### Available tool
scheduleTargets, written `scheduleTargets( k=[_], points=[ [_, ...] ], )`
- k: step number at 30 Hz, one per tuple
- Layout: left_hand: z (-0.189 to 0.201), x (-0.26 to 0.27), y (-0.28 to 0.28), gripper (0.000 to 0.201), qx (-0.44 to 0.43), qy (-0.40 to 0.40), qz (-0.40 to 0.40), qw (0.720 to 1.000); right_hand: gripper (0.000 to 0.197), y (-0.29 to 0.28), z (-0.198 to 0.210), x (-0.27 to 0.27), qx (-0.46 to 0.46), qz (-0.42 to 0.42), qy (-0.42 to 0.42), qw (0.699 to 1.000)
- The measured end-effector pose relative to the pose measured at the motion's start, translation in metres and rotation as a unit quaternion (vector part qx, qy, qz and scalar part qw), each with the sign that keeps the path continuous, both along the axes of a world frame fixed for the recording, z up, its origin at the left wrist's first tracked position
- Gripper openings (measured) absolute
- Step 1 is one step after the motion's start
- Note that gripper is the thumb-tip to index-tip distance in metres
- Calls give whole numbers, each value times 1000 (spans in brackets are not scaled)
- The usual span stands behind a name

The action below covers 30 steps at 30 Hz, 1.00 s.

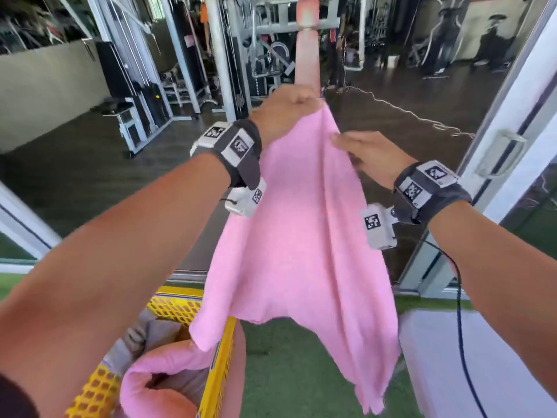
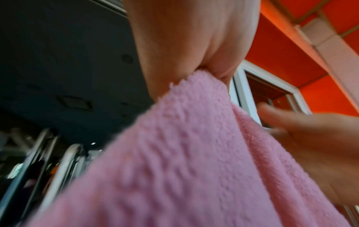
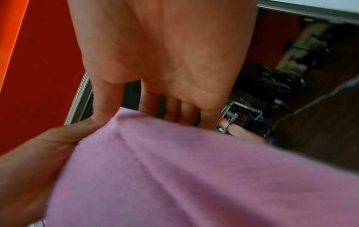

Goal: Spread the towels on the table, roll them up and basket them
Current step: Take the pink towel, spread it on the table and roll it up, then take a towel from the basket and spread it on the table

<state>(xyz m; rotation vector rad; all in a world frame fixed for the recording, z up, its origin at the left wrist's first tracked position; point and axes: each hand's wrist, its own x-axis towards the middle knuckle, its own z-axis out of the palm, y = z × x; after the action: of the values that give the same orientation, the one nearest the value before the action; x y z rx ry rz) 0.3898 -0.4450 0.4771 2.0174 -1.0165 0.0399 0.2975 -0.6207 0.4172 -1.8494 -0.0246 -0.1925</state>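
Head view: a pink towel (image 1: 298,236) was held aloft by one corner, pinched in the left hand (image 1: 286,111), while the right hand (image 1: 370,155), fingers extended, touched its edge. Spreading on the desk (image 1: 482,357), rolling and basketing in the yellow basket (image 1: 177,306) apparently remained.

Ahead of you stands a gym floor crowded with weight machines (image 1: 144,95), and a pale pink pillar (image 1: 307,52) rises at the centre. To your right is a white sliding door frame with a handle (image 1: 500,155) (partly blurred); green turf (image 1: 289,369) lies underfoot.
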Motion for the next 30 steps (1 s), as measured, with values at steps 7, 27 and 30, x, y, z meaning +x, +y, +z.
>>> scheduleTargets(
  k=[7, 27, 30],
  points=[
    [-7, -11, -24, 38, 58, 86, -25, 994, 22, -20, 13, -1, 182, -9, -86, 980],
    [-196, -73, 30, 24, 62, 202, -8, 977, 38, 21, -157, -73, -13, 19, 49, 999],
    [-182, -69, 40, 20, -23, 242, 30, 969, 24, 37, -138, -55, -36, 50, 27, 998]
  ],
)
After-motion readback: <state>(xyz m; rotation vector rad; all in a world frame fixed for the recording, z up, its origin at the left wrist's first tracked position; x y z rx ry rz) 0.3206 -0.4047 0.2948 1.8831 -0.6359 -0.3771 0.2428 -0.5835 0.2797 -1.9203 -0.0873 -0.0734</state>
